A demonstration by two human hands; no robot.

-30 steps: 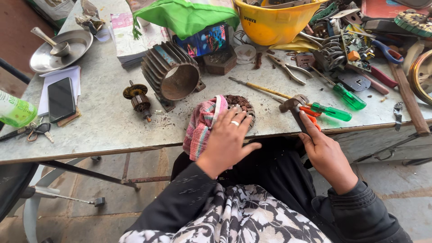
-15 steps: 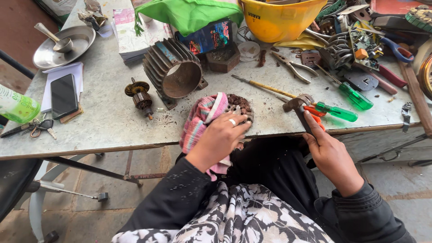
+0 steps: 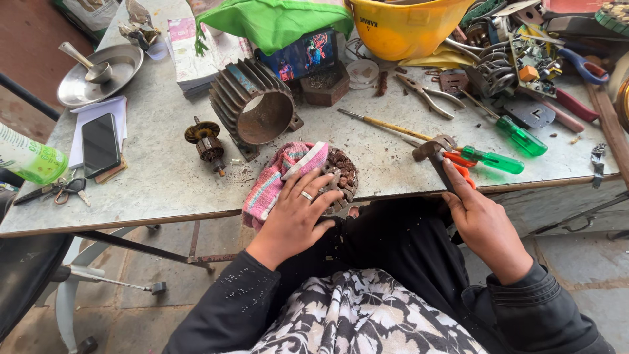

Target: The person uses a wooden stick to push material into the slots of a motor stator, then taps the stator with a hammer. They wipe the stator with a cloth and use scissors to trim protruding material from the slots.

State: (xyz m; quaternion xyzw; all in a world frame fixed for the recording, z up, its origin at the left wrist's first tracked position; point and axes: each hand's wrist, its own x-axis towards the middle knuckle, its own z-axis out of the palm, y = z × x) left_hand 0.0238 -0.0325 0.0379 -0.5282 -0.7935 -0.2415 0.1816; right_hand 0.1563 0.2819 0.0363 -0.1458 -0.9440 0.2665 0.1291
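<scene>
My left hand (image 3: 298, 213), with a ring on one finger, presses flat on a striped pink cloth (image 3: 278, 177) wrapped around a round copper-wound motor stator (image 3: 342, 177) at the table's front edge. My right hand (image 3: 481, 219) grips the dark handle of a hammer (image 3: 434, 149), whose metal head points up just right of the stator. Both hands sit at the near edge of the grey table (image 3: 164, 177).
A finned metal motor housing (image 3: 255, 108) and a small rotor (image 3: 206, 141) lie behind the cloth. Green-handled screwdrivers (image 3: 508, 147), pliers (image 3: 429, 98), a yellow helmet (image 3: 409, 26), a phone (image 3: 99, 144), a steel plate (image 3: 98, 75) and a green bottle (image 3: 29, 160) crowd the table.
My left hand has spread flatter over the cloth and stator. The hammer in my right hand stays raised beside the stator with little movement.
</scene>
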